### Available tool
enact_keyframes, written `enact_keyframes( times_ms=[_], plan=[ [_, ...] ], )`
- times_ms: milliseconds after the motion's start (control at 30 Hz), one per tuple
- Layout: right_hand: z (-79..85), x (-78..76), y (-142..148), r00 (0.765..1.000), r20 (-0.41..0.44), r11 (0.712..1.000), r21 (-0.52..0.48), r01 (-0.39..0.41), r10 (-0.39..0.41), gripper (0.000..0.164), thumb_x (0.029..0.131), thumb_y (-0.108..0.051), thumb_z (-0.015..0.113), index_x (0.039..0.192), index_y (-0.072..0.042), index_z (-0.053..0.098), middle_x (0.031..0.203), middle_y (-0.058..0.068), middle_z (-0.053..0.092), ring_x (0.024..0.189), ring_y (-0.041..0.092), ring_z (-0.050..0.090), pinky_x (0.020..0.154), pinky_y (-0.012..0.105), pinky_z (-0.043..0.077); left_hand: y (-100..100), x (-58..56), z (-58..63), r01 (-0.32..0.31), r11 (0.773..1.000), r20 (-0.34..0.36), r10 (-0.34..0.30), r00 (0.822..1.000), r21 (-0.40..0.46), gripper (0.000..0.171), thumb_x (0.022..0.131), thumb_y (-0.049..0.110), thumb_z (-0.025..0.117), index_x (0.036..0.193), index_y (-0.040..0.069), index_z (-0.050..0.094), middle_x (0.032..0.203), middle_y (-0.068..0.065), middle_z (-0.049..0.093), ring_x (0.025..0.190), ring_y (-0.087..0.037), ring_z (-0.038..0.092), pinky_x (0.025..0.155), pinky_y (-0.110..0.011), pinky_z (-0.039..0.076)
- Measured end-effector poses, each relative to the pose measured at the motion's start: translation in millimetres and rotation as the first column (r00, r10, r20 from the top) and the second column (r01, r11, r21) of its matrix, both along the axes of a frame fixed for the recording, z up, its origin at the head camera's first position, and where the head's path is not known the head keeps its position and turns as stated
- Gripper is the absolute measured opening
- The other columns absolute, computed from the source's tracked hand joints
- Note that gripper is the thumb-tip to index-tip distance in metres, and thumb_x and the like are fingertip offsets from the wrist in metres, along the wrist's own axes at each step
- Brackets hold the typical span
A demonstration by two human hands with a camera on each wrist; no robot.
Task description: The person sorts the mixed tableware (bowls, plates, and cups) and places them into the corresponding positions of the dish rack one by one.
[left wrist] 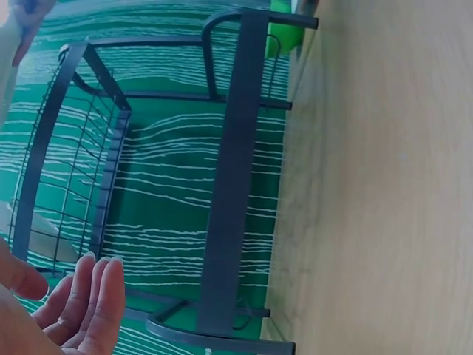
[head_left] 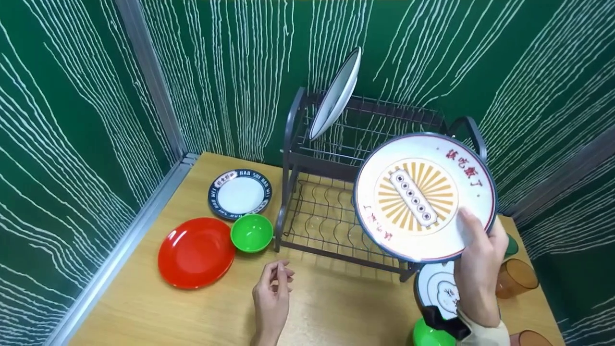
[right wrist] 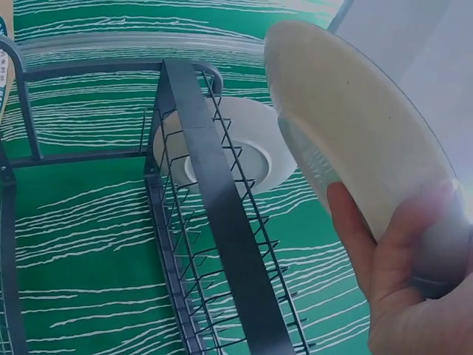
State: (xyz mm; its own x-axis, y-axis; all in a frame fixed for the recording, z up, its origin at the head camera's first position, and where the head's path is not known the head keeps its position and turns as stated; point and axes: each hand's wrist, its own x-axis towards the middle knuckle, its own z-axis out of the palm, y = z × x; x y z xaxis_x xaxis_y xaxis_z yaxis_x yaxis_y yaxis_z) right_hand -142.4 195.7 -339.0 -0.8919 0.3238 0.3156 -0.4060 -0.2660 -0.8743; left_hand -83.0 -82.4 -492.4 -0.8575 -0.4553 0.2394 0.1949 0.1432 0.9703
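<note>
My right hand (head_left: 480, 259) grips a white plate (head_left: 408, 192) by its lower right rim, thumb on the patterned face and fingers behind. The plate has a blue edge, red characters and a yellow sunburst, and overlaps the right part of the dark two-tier dish rack (head_left: 336, 259) in the head view. The right wrist view shows its plain back (right wrist: 355, 126). Another plate (head_left: 338, 96) stands tilted in the rack's upper tier at the left. My left hand (head_left: 274, 293) hovers in front of the rack with loosely bent fingers, holding nothing; a green bowl (head_left: 252, 233) is nearest to it.
Left of the rack lie a red plate (head_left: 197, 253) and a dark-rimmed plate (head_left: 239, 194). On the right are a patterned plate (head_left: 437, 283), another green bowl (head_left: 432, 334) and amber cups (head_left: 516, 278), partly behind my right arm. Green walls surround the table (head_left: 336, 312).
</note>
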Motion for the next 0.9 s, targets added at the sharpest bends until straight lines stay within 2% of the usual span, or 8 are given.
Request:
enact_keyframes(
  times_ms=[233, 400, 500, 633, 767, 900],
  plan=[
    [14.2, -12.1, -2.5, 0.999, -0.007, 0.998, -0.044, -0.044, 0.044, 0.043, 0.098, -0.009, 0.050, 0.139, -0.004, 0.039, 0.125, 0.024, 0.051, 0.102, 0.030, 0.062, 0.083, 0.031, 0.051, -4.2, -1.1, -7.2, -0.002, 1.000, 0.023, 0.002, 1.000, -0.028, 0.011, 0.095, 0.000, 0.053, 0.099, 0.003, 0.062, 0.080, -0.012, 0.066, 0.072, -0.032, 0.063, 0.054, -0.029, 0.054],
    [25.4, -22.6, -5.6, 0.998, -0.038, 0.999, -0.012, -0.051, 0.050, 0.042, 0.098, -0.008, 0.049, 0.139, -0.003, 0.041, 0.126, 0.024, 0.049, 0.106, 0.031, 0.059, 0.085, 0.030, 0.051, -5.8, 0.2, -11.2, -0.007, 1.000, 0.057, 0.008, 0.998, -0.028, 0.011, 0.095, 0.000, 0.052, 0.098, 0.003, 0.062, 0.081, -0.013, 0.066, 0.072, -0.026, 0.064, 0.055, -0.033, 0.055],
    [32.0, -28.5, -8.3, 0.996, -0.062, 0.998, 0.009, -0.065, 0.066, 0.042, 0.098, -0.008, 0.049, 0.139, -0.004, 0.040, 0.127, 0.024, 0.049, 0.107, 0.032, 0.058, 0.087, 0.031, 0.050, -7.7, -2.9, -25.9, -0.013, 1.000, 0.070, 0.014, 0.997, -0.020, 0.010, 0.095, 0.002, 0.053, 0.099, 0.003, 0.063, 0.081, -0.011, 0.067, 0.072, -0.025, 0.064, 0.055, -0.035, 0.055],
    [39.7, -35.8, -11.2, 0.993, -0.083, 0.997, 0.022, -0.080, 0.081, 0.041, 0.098, -0.007, 0.048, 0.139, -0.003, 0.040, 0.124, 0.025, 0.050, 0.103, 0.032, 0.061, 0.083, 0.031, 0.052, -11.6, -8.2, -47.9, -0.010, 1.000, 0.079, 0.010, 0.997, 0.002, 0.009, 0.095, 0.006, 0.055, 0.099, 0.004, 0.063, 0.082, -0.006, 0.067, 0.072, -0.026, 0.065, 0.055, -0.031, 0.055],
    [43.9, -43.6, -14.2, 0.991, -0.105, 0.996, 0.047, -0.073, 0.078, 0.039, 0.098, -0.005, 0.046, 0.137, -0.002, 0.042, 0.123, 0.026, 0.051, 0.103, 0.032, 0.060, 0.084, 0.030, 0.052, -15.4, -9.5, -57.2, -0.015, 1.000, 0.066, 0.015, 0.998, 0.000, 0.009, 0.096, 0.011, 0.056, 0.098, 0.006, 0.063, 0.085, -0.003, 0.067, 0.072, -0.023, 0.065, 0.056, -0.026, 0.055],
    [46.6, -52.6, -17.3, 0.994, -0.099, 0.993, 0.112, -0.045, 0.056, 0.039, 0.098, -0.004, 0.043, 0.137, -0.004, 0.043, 0.122, 0.024, 0.053, 0.102, 0.031, 0.060, 0.083, 0.028, 0.052, -19.9, -10.2, -63.6, -0.059, 0.997, 0.053, 0.061, 0.997, -0.049, 0.008, 0.095, 0.010, 0.057, 0.098, 0.006, 0.063, 0.088, -0.001, 0.067, 0.075, -0.024, 0.064, 0.058, -0.025, 0.054]
  ],
)
